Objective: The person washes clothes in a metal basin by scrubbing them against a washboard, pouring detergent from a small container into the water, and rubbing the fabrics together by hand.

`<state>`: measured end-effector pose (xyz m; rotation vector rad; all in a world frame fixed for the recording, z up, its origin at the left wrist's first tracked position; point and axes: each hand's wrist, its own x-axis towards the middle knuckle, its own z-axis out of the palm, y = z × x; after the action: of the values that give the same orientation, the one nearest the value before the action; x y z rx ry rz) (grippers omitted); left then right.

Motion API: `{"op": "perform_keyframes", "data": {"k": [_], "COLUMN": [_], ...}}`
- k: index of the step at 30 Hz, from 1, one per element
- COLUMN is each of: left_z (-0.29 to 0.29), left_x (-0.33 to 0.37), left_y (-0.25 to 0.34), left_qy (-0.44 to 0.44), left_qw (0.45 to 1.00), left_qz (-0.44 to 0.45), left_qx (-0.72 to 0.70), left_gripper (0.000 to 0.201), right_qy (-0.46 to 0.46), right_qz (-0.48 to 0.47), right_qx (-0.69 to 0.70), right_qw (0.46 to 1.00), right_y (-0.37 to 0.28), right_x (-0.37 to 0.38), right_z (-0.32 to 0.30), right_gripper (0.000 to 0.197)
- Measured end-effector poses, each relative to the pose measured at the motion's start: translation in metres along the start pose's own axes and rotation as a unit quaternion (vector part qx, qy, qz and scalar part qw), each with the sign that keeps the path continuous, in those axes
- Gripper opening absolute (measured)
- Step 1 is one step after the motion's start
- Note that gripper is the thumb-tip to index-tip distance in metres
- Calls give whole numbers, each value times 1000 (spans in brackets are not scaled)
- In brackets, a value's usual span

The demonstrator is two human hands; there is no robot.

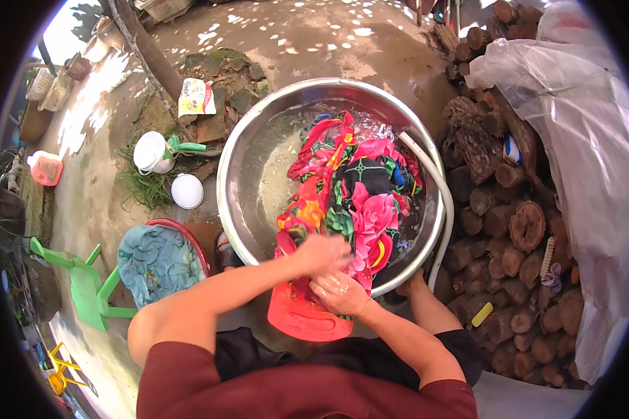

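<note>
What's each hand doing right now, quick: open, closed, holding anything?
Left hand: fingers curled, at the floral cloth; blurred, so its grip cannot be told.
Right hand: fingers bent, near the red board; whether it grips cloth cannot be told.

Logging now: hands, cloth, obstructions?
Left hand blurred over floral cloth; right hand by red board. Cloth mostly inside metal basin. Hose over its right rim, apart from hands.

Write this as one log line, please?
left hand: blurred, on floral cloth; right hand: on cloth; red washboard: partly covered; metal basin: holds cloth, water
</note>
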<state>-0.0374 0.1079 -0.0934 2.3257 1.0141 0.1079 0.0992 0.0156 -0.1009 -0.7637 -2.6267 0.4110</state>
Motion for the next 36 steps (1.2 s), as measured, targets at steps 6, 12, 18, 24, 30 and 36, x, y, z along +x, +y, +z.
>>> {"op": "perform_keyframes", "data": {"k": [6, 12, 18, 24, 30, 36], "left_z": [27, -3, 26, 22, -9, 23], "left_x": [65, -25, 35, 46, -44, 39], "left_y": [-98, -17, -47, -75, -15, -87], "left_qy": [248, 60, 80, 275, 85, 246], "left_qw": [934, 992, 989, 945, 995, 962], "left_qz": [-159, -49, -44, -133, -18, -102], "left_qx": [203, -99, 120, 117, -54, 58], "left_gripper": [19, 22, 20, 15, 24, 19], "right_qy": [20, 10, 1, 23, -2, 9], "right_qz": [18, 24, 10, 40, 39, 35], "right_qx": [15, -6, 6, -4, -41, -51], "right_qw": [1000, 1000, 1000, 999, 998, 998], "right_y": [3, 5, 0, 3, 3, 4], "right_x": [12, 6, 13, 13, 7, 21], "right_z": [1, 5, 2, 6, 3, 6], "right_gripper": [33, 32, 33, 33, 32, 30]}}
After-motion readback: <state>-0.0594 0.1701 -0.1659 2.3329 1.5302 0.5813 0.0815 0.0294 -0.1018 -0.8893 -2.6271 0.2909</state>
